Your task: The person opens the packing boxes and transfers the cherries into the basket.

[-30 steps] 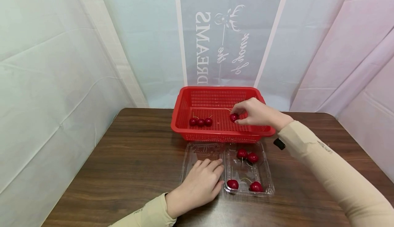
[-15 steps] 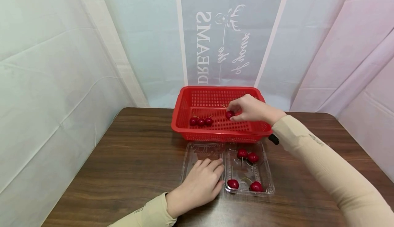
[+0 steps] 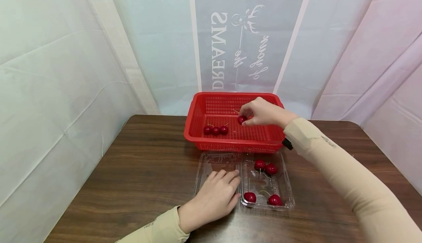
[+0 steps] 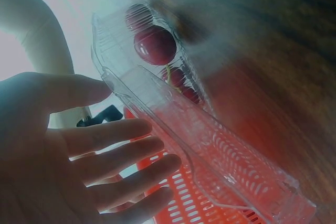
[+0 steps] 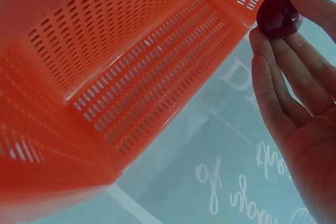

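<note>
1. head view: the basket [image 3: 234, 145] stands at the tabletop [image 3: 132, 162]'s far edge, with three cherries [image 3: 215, 130] in a row inside. the right hand [image 3: 263, 112] pinches one cherry [image 3: 242, 120] over it. nearer the front edge, four cherries [image 3: 271, 168] lie in the box [image 3: 289, 188]; the left hand [image 3: 214, 195] lies over its open lid [image 3: 215, 162]. the work looks about midway: three in the basket, one in hand, four in the box.
2. left wrist view: the fingers are nearly straight at the lid's rim, gripping nothing; contact is hard to judge.
3. right wrist view: fingers and thumb grip the one cherry, not yet let go.
</note>
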`<act>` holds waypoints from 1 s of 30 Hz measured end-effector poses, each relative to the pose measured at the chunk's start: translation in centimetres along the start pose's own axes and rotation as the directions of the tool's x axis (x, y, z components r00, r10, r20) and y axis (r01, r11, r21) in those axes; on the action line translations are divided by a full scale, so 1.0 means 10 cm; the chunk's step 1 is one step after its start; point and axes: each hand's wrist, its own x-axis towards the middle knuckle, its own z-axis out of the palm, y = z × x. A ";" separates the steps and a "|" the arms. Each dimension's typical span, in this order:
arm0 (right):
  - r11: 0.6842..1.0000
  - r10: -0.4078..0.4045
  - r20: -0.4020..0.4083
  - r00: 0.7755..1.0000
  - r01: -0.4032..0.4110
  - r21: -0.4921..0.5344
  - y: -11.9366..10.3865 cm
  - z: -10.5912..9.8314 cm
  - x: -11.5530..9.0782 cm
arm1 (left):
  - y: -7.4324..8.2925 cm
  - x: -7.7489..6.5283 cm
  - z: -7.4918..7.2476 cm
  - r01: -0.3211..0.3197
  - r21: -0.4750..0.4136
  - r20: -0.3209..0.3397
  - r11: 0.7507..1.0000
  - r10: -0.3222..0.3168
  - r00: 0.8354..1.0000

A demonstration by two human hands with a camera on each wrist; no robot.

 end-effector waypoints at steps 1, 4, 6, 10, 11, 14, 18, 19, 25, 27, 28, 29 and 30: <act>1.000 -0.001 0.006 1.000 0.001 0.000 0.00 -0.01 0.02 | 0.00 0.00 0.00 0.000 0.000 0.000 1.000 0.000 1.000; 1.000 0.009 0.018 1.000 -0.009 0.002 -0.01 -0.02 0.06 | 0.00 0.00 0.00 0.001 -0.001 0.001 1.000 -0.001 1.000; 1.000 0.021 0.029 0.999 -0.021 -0.001 -0.01 -0.02 0.09 | 0.00 0.00 0.00 0.000 0.000 0.001 1.000 0.000 1.000; 1.000 0.031 0.045 0.999 -0.031 0.003 -0.02 -0.02 0.13 | -0.01 0.00 0.01 -0.001 0.004 0.002 1.000 0.001 1.000; 0.999 0.034 0.049 0.998 -0.035 0.004 -0.02 -0.02 0.15 | -0.01 0.00 0.01 -0.001 0.004 0.003 1.000 0.001 1.000; 0.999 0.045 0.058 0.997 -0.046 0.014 -0.02 -0.02 0.18 | -0.01 0.00 0.01 0.000 0.001 0.006 1.000 0.000 1.000; 0.997 0.069 0.082 0.994 -0.071 0.023 -0.02 0.00 0.22 | -0.01 0.00 0.01 -0.001 -0.002 0.006 1.000 0.001 1.000; 0.997 0.071 0.089 0.994 -0.074 0.027 -0.02 0.00 0.23 | -0.01 0.00 0.01 -0.002 -0.002 0.006 1.000 0.002 1.000; 0.996 0.082 0.117 0.990 -0.087 0.031 0.01 0.03 0.31 | -0.01 0.00 0.01 -0.002 0.000 0.008 1.000 0.002 1.000; 0.996 0.081 0.122 0.989 -0.086 0.030 0.02 0.04 0.33 | -0.01 0.00 0.01 -0.003 0.002 0.008 1.000 0.003 1.000; 0.996 0.083 0.124 0.989 -0.087 0.030 0.02 0.05 0.35 | -0.01 0.00 0.01 -0.002 0.004 0.008 1.000 0.002 1.000; 0.995 0.086 0.126 0.988 -0.090 0.031 0.02 0.06 0.36 | -0.01 0.00 0.01 -0.003 0.005 0.005 1.000 0.003 1.000; 0.995 0.087 0.128 0.988 -0.091 0.029 0.02 0.06 0.37 | -0.01 -0.01 0.01 -0.002 0.006 0.003 1.000 0.002 1.000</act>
